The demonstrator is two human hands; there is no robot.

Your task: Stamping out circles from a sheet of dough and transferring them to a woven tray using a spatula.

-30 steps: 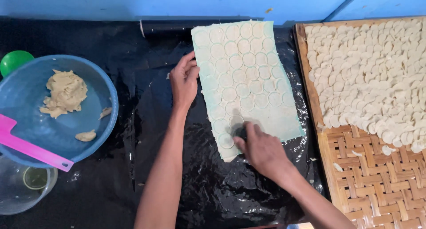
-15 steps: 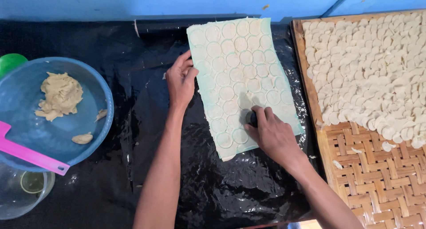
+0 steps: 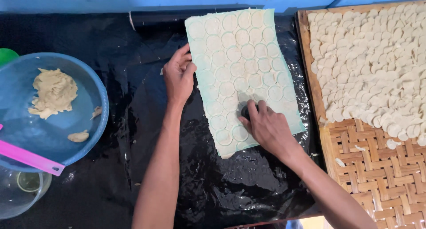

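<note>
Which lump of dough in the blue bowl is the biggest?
The pale heap at the upper left of the blue bowl. The other two, near the bowl's right side, are only small scraps.

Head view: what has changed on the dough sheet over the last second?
The right hand, pressing a small dark round cutter, has shifted a little up the pale rolled dough sheet to a fresh spot beside the circles already cut. The left hand stays flat on the sheet's left edge. The blue plastic bowl of dough and the woven bamboo tray of cut discs are unchanged.
</note>
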